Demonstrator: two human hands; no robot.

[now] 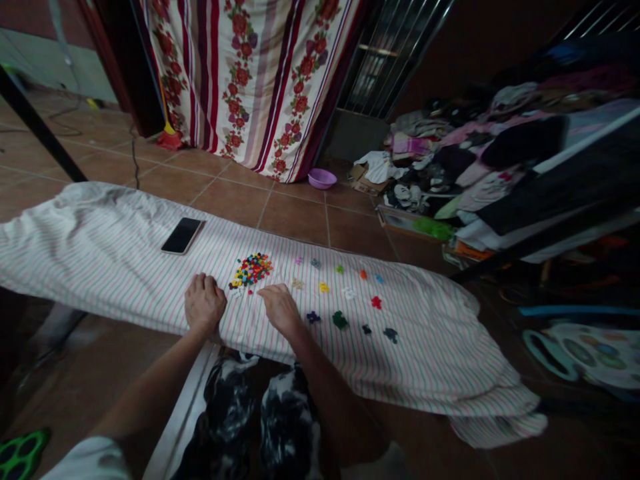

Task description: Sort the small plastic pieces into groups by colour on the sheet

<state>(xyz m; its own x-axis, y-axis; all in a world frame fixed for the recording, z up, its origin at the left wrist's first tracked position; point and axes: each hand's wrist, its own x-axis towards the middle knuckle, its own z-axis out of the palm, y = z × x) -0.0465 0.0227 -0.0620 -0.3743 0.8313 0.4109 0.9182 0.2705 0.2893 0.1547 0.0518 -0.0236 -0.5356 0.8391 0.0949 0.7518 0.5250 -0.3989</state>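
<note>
A mixed pile of small colourful beads [254,268] lies on a striped cloth [140,267]. My left hand [205,300] rests palm down on the cloth, left of the pile, its fingers lying on the fabric. Close to the pile's lower right edge, my right hand [281,307] has thumb and index finger pinched together; whatever is between them is too small to make out. A few white pieces [236,293] and a red bead [250,292] lie between the hands. To the right are several single-colour clusters, among them yellow [324,287], red [377,303] and dark green [340,320].
A phone [183,236] lies on the cloth at the left. Beyond the cloth-covered surface are a floral curtain [250,80], a purple basin [322,178] and a red broom [170,139]. Heaped clothes [450,160] fill the right side.
</note>
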